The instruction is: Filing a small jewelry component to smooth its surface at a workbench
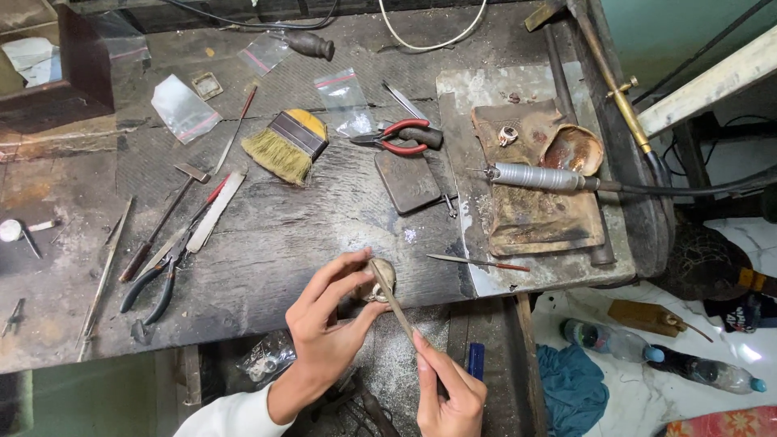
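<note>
Bags first: 3 small clear zip bags lie on the dark, worn workbench [267, 243], one at the upper left [182, 108], one near the top edge [264, 53] and one beside the brush [346, 99]; what is inside them cannot be made out. A shallow brown dish [576, 149] sits at the right on a stained leather pad [538, 202], apparently holding only a reddish residue, and a small pale ring-like piece [507, 135] lies on the pad just left of it. A silver rotary handpiece [534, 176] lies across the same pad.

At the bench's front edge, the left hand [328, 320] comes up from below in a white sleeve, fingers curled and pinched closed around a small pale rounded piece [379, 279], with the thumb under it and the fingertips on top. The right hand [449, 388] rises from the bottom edge, thumb and fingers closed on the lower end of a slim metal file [394, 301]. The file slants up and to the left, its tip touching the piece held in the left hand.

Farther back lie a yellow-handled brush [287, 144], red-handled pliers [398, 136] and a dark flat steel block [407, 180]. Dark-handled pliers [158, 279] and a small hammer [166, 218] rest at the left. 2 plastic bottles [607, 340] lie on the floor at the right.
</note>
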